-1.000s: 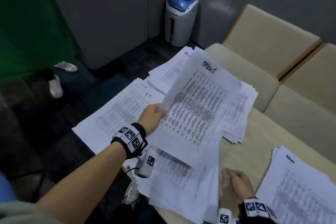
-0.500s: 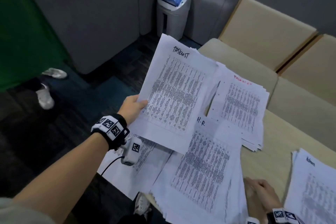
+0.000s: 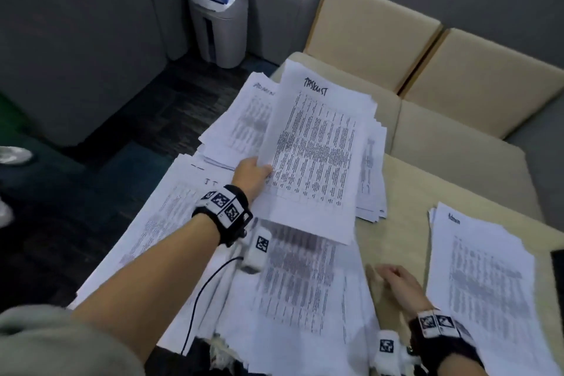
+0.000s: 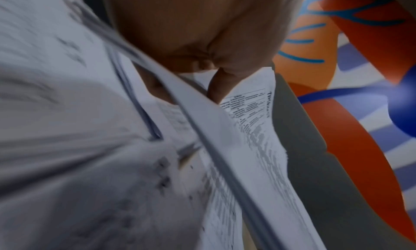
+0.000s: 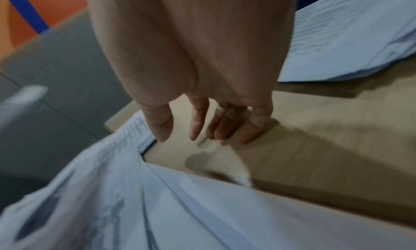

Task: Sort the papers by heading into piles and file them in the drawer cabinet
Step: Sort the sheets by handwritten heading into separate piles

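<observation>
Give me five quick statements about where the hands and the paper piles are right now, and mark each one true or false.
1. The left hand grips the white printed sheet headed Tasklist. True.
2. The right hand holds a sheet. False: it holds nothing, its fingers relaxed over the bare beige wooden tabletop.
3. The white paper pile headed Admin lies right of the right hand. True.
4. The grey bin with a blue lid stands on the tabletop. False: it stands on the floor by the wall.
5. The white paper pile headed IT lies right of the left hand. False: it lies to its left.
</observation>
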`<state>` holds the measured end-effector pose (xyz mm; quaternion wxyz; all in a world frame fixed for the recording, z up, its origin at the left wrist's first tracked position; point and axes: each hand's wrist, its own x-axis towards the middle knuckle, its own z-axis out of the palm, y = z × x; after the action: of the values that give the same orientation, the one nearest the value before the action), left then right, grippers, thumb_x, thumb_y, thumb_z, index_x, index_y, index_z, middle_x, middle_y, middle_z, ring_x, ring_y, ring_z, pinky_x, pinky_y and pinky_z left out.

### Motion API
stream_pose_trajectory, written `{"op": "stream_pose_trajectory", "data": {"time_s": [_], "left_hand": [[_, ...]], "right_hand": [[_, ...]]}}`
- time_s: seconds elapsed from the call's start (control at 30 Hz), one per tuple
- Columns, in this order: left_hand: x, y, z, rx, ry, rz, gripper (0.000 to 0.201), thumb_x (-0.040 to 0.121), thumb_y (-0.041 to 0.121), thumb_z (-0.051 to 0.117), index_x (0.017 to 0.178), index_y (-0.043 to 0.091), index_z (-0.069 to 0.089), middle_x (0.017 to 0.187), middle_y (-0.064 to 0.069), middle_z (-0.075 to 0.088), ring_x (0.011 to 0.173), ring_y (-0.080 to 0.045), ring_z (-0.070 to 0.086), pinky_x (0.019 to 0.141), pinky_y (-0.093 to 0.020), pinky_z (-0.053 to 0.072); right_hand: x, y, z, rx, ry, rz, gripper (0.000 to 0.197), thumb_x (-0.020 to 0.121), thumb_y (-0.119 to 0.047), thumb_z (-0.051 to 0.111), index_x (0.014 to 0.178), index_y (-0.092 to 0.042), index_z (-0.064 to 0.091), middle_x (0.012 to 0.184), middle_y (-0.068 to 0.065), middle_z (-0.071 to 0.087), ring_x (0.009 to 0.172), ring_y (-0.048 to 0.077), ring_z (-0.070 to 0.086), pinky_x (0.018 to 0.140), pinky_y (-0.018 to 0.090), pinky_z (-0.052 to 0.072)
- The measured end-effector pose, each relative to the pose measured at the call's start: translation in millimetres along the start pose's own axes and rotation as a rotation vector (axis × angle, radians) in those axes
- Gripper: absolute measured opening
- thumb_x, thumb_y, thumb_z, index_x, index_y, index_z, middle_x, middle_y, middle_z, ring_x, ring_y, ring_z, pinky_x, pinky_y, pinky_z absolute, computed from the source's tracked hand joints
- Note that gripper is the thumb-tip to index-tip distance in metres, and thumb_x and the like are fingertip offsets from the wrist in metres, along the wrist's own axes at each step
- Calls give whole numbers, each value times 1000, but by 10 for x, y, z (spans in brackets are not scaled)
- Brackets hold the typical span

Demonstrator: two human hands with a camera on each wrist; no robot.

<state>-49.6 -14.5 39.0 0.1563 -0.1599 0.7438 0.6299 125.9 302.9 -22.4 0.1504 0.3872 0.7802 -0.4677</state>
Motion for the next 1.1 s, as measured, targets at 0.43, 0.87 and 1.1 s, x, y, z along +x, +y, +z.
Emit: {"op": "stream_pose_trajectory", "data": {"time_s": [0.43,0.87,1.1], "left_hand": [[1000,286,1664,612,60,19,46,92,6,45,137,11,47,104,-17,67,87,-35,64,80,-39,55],[-51,228,2833,957,-18,393,21,91,27,59,103,10,62,112,-12,62,105,-32,58,90,-41,48],[-936,-455,3555,868,-470,152,40,92,34,60,122,9,53,124,-11,55,109,-28,55,91,-35,46]], "right_hand": [[69,843,-1796,179,251,17,13,93,-17,66,104,-9,66,106,5,66,98,17,59,82,31,45],[864,1344,-2351,-168,476,225,94,59,-69,81,123,-6,53,131,20,48,120,37,49,98,46,43],[755,1507,-2352,-33,551,319,96,50,-68,86,117,-8,53,118,18,57,107,34,56,93,52,49]]}}
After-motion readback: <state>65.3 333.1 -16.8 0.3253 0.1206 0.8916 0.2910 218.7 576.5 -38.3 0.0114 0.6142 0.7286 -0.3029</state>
